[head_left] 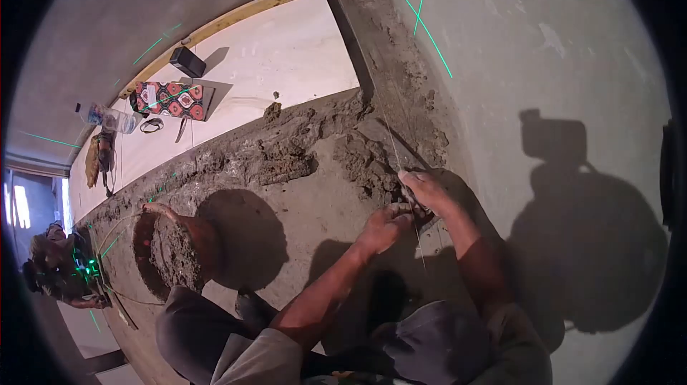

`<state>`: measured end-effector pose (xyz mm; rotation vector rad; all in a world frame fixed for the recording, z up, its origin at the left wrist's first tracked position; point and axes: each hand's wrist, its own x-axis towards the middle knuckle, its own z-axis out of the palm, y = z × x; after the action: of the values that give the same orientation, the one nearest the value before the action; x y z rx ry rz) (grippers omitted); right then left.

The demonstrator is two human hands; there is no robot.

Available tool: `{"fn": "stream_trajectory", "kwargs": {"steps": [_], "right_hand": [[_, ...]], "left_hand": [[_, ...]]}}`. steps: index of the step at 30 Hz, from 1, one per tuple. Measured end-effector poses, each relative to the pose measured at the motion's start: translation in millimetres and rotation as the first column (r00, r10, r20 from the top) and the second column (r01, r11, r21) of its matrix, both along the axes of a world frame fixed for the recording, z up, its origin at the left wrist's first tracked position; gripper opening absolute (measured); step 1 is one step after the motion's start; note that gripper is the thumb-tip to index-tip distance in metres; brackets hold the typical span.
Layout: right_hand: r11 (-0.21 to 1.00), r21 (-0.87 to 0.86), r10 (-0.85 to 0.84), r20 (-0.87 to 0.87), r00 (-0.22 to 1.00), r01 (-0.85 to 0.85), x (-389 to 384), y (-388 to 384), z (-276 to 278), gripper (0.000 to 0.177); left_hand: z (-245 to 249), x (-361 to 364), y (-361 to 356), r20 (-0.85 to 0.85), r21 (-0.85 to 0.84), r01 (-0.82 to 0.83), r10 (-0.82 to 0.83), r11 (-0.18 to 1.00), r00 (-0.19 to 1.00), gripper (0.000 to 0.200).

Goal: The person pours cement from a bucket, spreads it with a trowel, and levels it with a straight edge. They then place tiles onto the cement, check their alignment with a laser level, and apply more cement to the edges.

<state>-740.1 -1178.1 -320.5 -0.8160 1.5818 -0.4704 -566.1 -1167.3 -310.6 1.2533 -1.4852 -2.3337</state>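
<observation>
My left hand [390, 229] is closed, its fingertips pinched at a thin string [421, 252] that runs across the floor toward the far corner. Right beside it, my right hand [428, 193] is closed on what looks like a trowel. The flat grey trowel blade [393, 143] points away from me, over rough wet mortar [361, 163]. The trowel's handle is mostly hidden by my fingers. Both hands are low over the floor, close to the right wall.
A bucket of mortar [175, 252] stands at left. A pale board [286, 49] carries a patterned box [172, 100], a black box [187, 61] and a plastic bottle [111, 118]. At far left, green light comes from a laser level [87, 267] beside a crouching person [54, 263].
</observation>
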Motion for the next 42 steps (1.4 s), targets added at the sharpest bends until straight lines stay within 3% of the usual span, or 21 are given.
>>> {"fn": "stream_trajectory", "kwargs": {"steps": [1,4,6,8,9,11,15,17,18,20,23,26,31,34,40,42], "right_hand": [[0.975,-0.220,-0.037,-0.111,0.993,0.012,-0.1,4.8,-19.5,0.056],[0.929,-0.365,-0.159,-0.253,0.954,0.058,7.7,12.6,-33.0,0.056],[0.952,-0.305,-0.098,-0.262,0.960,0.014,10.4,12.9,-5.9,0.057],[0.997,0.006,-0.079,-0.242,0.967,0.083,16.3,11.4,21.7,0.054],[0.996,0.010,-0.083,-0.249,0.965,0.088,15.1,14.4,15.5,0.054],[0.959,-0.247,-0.018,-0.536,0.844,-0.136,12.3,18.5,-4.4,0.052],[0.970,-0.242,-0.069,-0.392,0.917,-0.030,8.2,23.9,-2.0,0.051],[0.945,-0.297,-0.232,-0.298,0.926,0.141,9.5,30.8,10.0,0.049],[0.944,-0.298,-0.234,-0.303,0.924,0.142,8.5,32.6,12.1,0.049],[0.953,-0.092,-0.301,-0.157,0.941,0.289,4.5,36.0,15.5,0.045],[0.937,-0.095,-0.346,-0.109,0.932,0.337,-1.0,38.1,25.7,0.043],[0.930,-0.143,-0.362,-0.199,0.911,0.339,-7.2,37.8,23.9,0.044],[0.935,-0.137,-0.349,-0.179,0.920,0.328,-15.8,33.7,34.5,0.044],[0.876,-0.202,-0.473,-0.185,0.861,0.438,-18.1,28.0,35.7,0.043],[0.851,-0.322,-0.481,-0.163,0.861,0.415,-8.0,26.3,94.9,0.033],[0.843,-0.418,-0.432,-0.150,0.889,0.339,15.9,25.8,125.9,0.030]], "left_hand": [[1.4,0.9,0.3,-0.003,0.000,-0.001,0.001,1.000,1.000,0.035],[0.1,2.8,5.6,-0.160,0.133,-0.121,0.142,0.984,0.977,0.034],[-5.3,2.3,7.2,-0.188,-0.063,-0.081,0.068,0.995,0.980,0.033],[-15.9,1.4,10.7,-0.207,0.034,-0.125,0.130,0.992,0.970,0.031],[-19.3,0.3,12.7,-0.212,0.128,-0.166,0.191,0.978,0.958,0.030],[-21.0,-3.9,13.4,-0.254,0.176,-0.169,0.211,0.970,0.944,0.028],[-7.3,-4.7,9.3,-0.276,0.249,-0.158,0.226,0.956,0.934,0.027],[-7.4,-5.6,8.8,-0.282,0.245,-0.140,0.209,0.959,0.937,0.027],[-7.7,-6.1,8.3,-0.285,0.241,-0.132,0.200,0.962,0.937,0.028],[-8.7,-7.2,9.9,-0.294,0.259,-0.157,0.232,0.953,0.927,0.028],[-17.0,-8.2,12.3,-0.286,0.296,-0.176,0.263,0.939,0.921,0.031],[-16.1,-10.6,13.3,-0.256,0.282,-0.167,0.242,0.945,0.936,0.033],[-14.0,-11.2,13.4,-0.199,0.190,-0.150,0.188,0.970,0.962,0.037],[-26.0,-10.5,15.5,-0.206,0.202,-0.160,0.202,0.966,0.958,0.039],[-30.5,-11.7,25.7,-0.219,0.130,-0.171,0.197,0.977,0.956,0.039],[-10.3,-9.8,24.3,-0.158,0.007,-0.067,0.067,0.998,0.985,0.036]]}}
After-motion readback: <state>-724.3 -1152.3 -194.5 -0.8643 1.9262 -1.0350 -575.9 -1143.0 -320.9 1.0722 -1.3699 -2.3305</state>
